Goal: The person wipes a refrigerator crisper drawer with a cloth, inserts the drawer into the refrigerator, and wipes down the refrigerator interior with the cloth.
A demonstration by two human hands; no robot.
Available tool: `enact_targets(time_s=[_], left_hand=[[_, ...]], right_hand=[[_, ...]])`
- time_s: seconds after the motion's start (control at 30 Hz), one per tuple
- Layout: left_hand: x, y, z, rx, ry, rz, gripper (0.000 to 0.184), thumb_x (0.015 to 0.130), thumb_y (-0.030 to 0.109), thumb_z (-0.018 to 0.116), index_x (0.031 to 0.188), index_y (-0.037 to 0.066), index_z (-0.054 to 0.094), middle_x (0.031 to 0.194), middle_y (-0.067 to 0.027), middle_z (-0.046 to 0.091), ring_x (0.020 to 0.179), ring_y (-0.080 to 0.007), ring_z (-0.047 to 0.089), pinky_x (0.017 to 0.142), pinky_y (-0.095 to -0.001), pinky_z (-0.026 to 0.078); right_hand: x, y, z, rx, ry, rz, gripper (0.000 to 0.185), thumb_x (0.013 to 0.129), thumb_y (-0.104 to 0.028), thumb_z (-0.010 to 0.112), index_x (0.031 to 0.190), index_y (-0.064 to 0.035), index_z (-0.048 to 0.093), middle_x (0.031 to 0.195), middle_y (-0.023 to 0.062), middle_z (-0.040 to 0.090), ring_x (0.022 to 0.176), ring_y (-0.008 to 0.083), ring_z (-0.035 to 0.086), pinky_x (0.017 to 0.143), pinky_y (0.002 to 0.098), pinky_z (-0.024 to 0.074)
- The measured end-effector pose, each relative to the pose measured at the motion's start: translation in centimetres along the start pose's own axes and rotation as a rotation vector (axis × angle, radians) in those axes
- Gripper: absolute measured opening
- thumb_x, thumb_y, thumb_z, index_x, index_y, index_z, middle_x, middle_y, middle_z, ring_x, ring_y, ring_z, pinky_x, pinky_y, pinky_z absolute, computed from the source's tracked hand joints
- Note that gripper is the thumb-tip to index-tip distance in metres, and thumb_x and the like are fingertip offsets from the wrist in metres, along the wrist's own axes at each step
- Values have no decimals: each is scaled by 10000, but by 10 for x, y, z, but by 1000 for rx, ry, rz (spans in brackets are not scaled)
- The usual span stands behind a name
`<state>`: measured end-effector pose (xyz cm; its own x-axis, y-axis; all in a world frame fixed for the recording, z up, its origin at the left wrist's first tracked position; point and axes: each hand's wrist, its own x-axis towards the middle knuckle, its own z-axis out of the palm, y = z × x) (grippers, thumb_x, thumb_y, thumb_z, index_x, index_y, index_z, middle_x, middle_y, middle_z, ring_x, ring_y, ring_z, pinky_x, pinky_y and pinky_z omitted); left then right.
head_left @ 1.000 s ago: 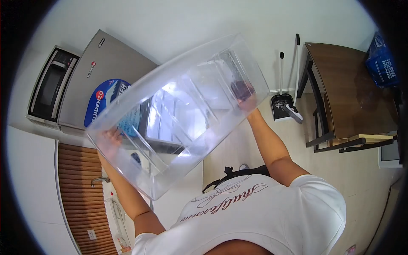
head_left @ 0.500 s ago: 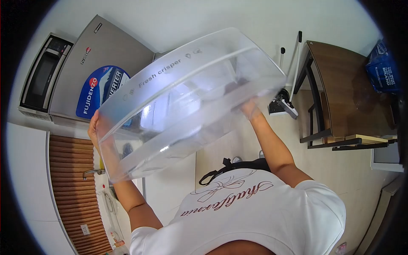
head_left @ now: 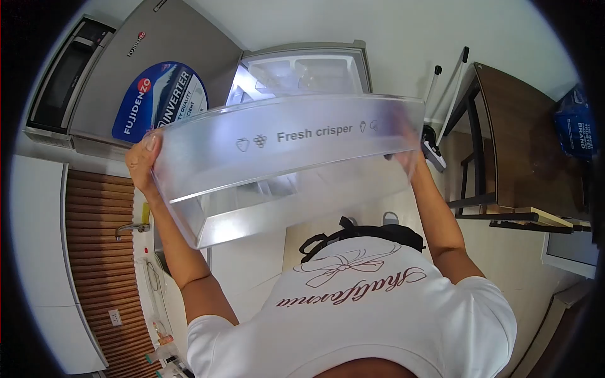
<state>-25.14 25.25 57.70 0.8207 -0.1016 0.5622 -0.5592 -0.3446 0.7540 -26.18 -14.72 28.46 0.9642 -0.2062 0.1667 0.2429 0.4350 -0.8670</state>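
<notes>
Clear plastic crisper drawer (head_left: 293, 148) hung between left fingers (head_left: 151, 146) and right fingers (head_left: 404, 155), both clamped on its ends, Fujidenzo refrigerator (head_left: 189, 38) beyond left fingers; holding step, next move likely needed level support.

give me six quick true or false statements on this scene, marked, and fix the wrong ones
1. The left hand holds the bin. True.
2. The right hand hangs free. False: it holds the bin's other end.
3. The bin's front reads "Fresh crisper". True.
4. The bin is solid black. False: it is see-through.
5. The fridge bears a blue sticker. True.
6. The person's shirt is plain green. False: it is white with lettering.
</notes>
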Motion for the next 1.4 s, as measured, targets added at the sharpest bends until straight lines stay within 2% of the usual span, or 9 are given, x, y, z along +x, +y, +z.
enact_targets(time_s=[0.23,0.37,0.6,0.67,0.87,1.0,1.17,1.27,1.4], left_hand=[[-13,58,38,82,-260,582,410,688,164,621,462,54,297,457,-32,267,415,-125,261,445,-292,166],[-22,72,54,33,-459,781,375,637,136,632,440,71,320,410,8,251,354,-120,212,410,-276,139],[-32,69,89,-102,-576,935,272,534,181,642,406,100,416,352,46,289,315,-74,226,384,-240,133],[-26,70,95,-114,-664,928,272,530,171,662,413,102,426,367,47,310,315,-71,240,382,-237,147],[-21,71,113,-130,-820,858,341,507,66,690,405,90,365,386,29,294,323,-92,276,367,-240,138],[-22,67,92,-157,-580,927,263,547,177,648,422,78,440,360,32,318,311,-84,240,380,-238,155],[-28,85,81,-123,-591,1009,342,570,102,717,412,105,414,374,45,288,326,-68,282,372,-218,142],[-34,89,91,-119,-521,1021,316,581,94,708,416,109,439,373,44,286,329,-67,289,371,-218,154],[-32,94,100,-104,-524,1003,290,563,104,715,429,109,458,379,43,303,333,-70,306,373,-223,163]], right_hand=[[9,2,-36,664,-42,390,388,864,-250,508,1201,-59,476,1242,129,475,1090,247,509,898,399,443],[23,-64,-41,203,226,396,367,800,-192,592,1129,-35,544,1091,96,583,1006,199,562,841,335,469],[49,-135,69,-381,-206,15,455,785,-187,622,1181,-7,491,1093,104,565,987,178,556,892,304,420],[67,-114,113,-599,-411,-726,384,735,-134,678,1097,-65,569,1117,97,539,999,199,534,854,314,430],[85,-66,191,-1293,-803,-1491,398,713,-173,613,1106,-204,552,1229,-17,455,1156,159,412,1095,409,130],[88,-34,104,-1414,-1220,-1189,432,710,-111,543,1129,-215,555,1080,-90,547,1044,74,476,1118,440,59],[105,-48,45,-1875,-1203,-743,485,680,-74,556,1141,-225,544,1143,-92,528,1068,89,476,1114,459,48],[107,-65,107,-1558,-862,-1359,500,680,-73,556,1158,-215,519,1171,-94,515,1083,97,472,1112,465,53],[94,-79,211,-1220,-936,-1517,443,688,-69,554,1120,-164,528,1073,-52,556,1050,109,495,1115,435,86]])
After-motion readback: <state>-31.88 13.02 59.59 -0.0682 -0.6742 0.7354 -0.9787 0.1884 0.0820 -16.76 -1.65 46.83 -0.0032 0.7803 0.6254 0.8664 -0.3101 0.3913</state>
